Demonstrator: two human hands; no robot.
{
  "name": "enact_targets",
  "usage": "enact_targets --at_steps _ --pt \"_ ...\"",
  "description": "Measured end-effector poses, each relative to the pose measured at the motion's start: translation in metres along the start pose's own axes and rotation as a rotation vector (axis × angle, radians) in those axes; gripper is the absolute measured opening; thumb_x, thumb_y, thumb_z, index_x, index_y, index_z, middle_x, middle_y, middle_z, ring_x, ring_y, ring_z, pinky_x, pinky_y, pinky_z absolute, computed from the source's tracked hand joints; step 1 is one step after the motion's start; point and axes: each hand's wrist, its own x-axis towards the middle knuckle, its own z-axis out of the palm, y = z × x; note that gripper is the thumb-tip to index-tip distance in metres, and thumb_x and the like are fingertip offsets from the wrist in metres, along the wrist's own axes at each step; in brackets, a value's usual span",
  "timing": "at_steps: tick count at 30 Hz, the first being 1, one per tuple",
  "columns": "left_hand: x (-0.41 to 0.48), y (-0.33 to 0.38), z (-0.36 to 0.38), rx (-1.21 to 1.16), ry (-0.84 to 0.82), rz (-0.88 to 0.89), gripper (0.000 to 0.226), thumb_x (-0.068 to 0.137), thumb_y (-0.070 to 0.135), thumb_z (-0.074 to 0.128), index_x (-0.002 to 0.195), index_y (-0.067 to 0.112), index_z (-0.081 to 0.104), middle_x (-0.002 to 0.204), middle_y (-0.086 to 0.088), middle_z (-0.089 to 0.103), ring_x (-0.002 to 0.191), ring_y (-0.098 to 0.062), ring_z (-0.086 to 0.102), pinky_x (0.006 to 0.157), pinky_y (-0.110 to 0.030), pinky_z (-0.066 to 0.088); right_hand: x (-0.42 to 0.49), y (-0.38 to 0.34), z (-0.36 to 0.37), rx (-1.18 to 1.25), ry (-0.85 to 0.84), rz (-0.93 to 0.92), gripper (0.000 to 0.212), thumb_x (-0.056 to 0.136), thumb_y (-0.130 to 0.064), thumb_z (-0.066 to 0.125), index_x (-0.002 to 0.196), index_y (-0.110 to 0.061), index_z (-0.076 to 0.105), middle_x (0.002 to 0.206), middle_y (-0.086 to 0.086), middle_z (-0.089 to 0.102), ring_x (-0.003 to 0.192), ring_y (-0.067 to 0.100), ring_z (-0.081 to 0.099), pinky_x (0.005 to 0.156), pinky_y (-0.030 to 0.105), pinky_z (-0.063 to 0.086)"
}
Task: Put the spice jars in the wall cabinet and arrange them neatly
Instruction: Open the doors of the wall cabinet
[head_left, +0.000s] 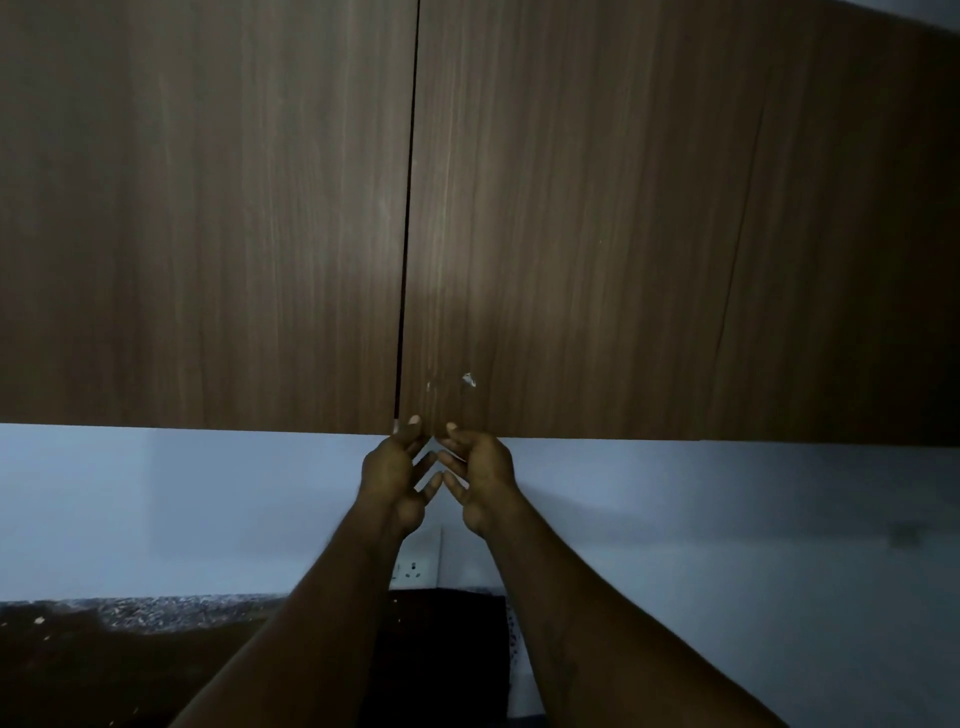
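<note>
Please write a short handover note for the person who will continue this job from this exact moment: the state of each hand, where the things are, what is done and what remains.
Left hand: empty, fingers spread, fingertips at the bottom edge of the wall cabinet, near the gap between its two doors.
Right hand: empty, fingers spread, just below the same edge under the right door.
Both doors look shut.
Spice jars: none in view; their place cannot be told from this picture.
Done: nothing visible yet.
Left: open the doors, fetch the jars, put them inside, arrange them neatly.
</note>
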Motion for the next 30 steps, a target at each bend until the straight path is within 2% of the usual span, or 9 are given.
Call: enact_targets --at_steps 3,6,8,10,13,17,19,24,30 --pt "-0.004 -0.001 0.0 -0.029 -0.035 -0.025 0.036 0.092 0.051 0.065 0.113 0.023 0.07 0.116 0.0 0.071 0.112 -0.025 0.063 0.099 -0.045 0.05 -0.007 -0.002 -0.001 -0.127 0.046 -0.043 0.022 0.095 -0.036 0.068 0.107 -0.019 0.074 0.106 -0.001 0.077 0.102 0.017 0.071 0.082 0.035 0.056" --pt "-0.013 0.001 0.002 -0.082 -0.049 -0.045 0.06 0.089 0.069 0.054 0.123 0.021 0.066 0.121 -0.005 0.068 0.113 -0.027 0.063 0.099 -0.045 0.051 -0.019 -0.009 0.001 -0.462 0.216 -0.21 0.035 0.091 -0.055 0.066 0.092 -0.02 0.07 0.087 -0.001 0.077 0.085 0.018 0.074 0.086 0.041 0.06" --pt "-0.019 0.002 0.003 -0.076 -0.025 -0.045 0.071 0.087 0.076 0.048 0.131 0.021 0.062 0.125 -0.006 0.066 0.115 -0.028 0.061 0.102 -0.046 0.049 -0.032 -0.018 0.003 -0.681 0.287 -0.382 0.037 0.087 -0.063 0.065 0.087 -0.026 0.063 0.083 -0.007 0.072 0.081 0.015 0.07 0.082 0.04 0.059" --pt "-0.031 0.003 0.003 -0.017 -0.023 -0.028 0.072 0.088 0.077 0.046 0.134 0.023 0.06 0.126 -0.006 0.066 0.117 -0.027 0.059 0.102 -0.045 0.048 -0.051 -0.028 0.008 -0.869 0.295 -0.57 0.037 0.087 -0.064 0.064 0.084 -0.028 0.058 0.078 -0.012 0.066 0.074 0.008 0.064 0.07 0.032 0.054" --pt "-0.058 0.009 0.007 0.14 -0.056 0.036 0.054 0.093 0.065 0.049 0.127 0.027 0.064 0.116 -0.003 0.072 0.11 -0.024 0.063 0.097 -0.044 0.051 -0.083 -0.047 0.024 -1.037 0.274 -0.816 0.033 0.089 -0.059 0.065 0.085 -0.028 0.056 0.07 -0.01 0.06 0.065 0.006 0.058 0.056 0.025 0.041" --pt "-0.095 0.032 0.012 0.267 -0.149 0.112 0.033 0.102 0.038 0.048 0.114 0.016 0.07 0.101 -0.006 0.077 0.093 -0.022 0.071 0.066 -0.033 0.059 -0.127 -0.069 0.045 -1.222 0.271 -1.255 0.022 0.089 -0.03 0.075 0.088 -0.015 0.059 0.078 -0.004 0.058 0.068 0.013 0.052 0.06 0.026 0.036" --pt "-0.115 0.044 0.016 0.312 -0.208 0.114 0.029 0.105 0.027 0.047 0.116 0.008 0.066 0.105 -0.014 0.073 0.091 -0.026 0.07 0.061 -0.032 0.059 -0.148 -0.076 0.048 -1.44 0.355 -1.393 0.014 0.087 -0.019 0.072 0.096 -0.016 0.062 0.089 -0.001 0.063 0.077 0.016 0.054 0.061 0.029 0.041" --pt "-0.153 0.05 0.025 0.559 -0.3 0.242 0.014 0.097 0.013 0.056 0.096 0.009 0.069 0.088 -0.013 0.075 0.081 -0.028 0.073 0.071 -0.037 0.062 -0.192 -0.091 0.028 -1.805 0.487 -1.341 0.035 0.074 -0.012 0.07 0.109 -0.016 0.065 0.103 0.003 0.065 0.089 0.024 0.054 0.064 0.031 0.039" --pt "-0.185 0.036 0.051 0.677 -0.498 0.259 0.015 0.092 0.008 0.06 0.088 0.007 0.075 0.078 -0.01 0.076 0.073 -0.024 0.076 0.071 -0.038 0.064 -0.236 -0.111 -0.006 -1.9 0.63 -1.292 0.024 0.083 -0.019 0.068 0.106 -0.016 0.068 0.098 0.004 0.062 0.086 0.024 0.055 0.063 0.034 0.048"
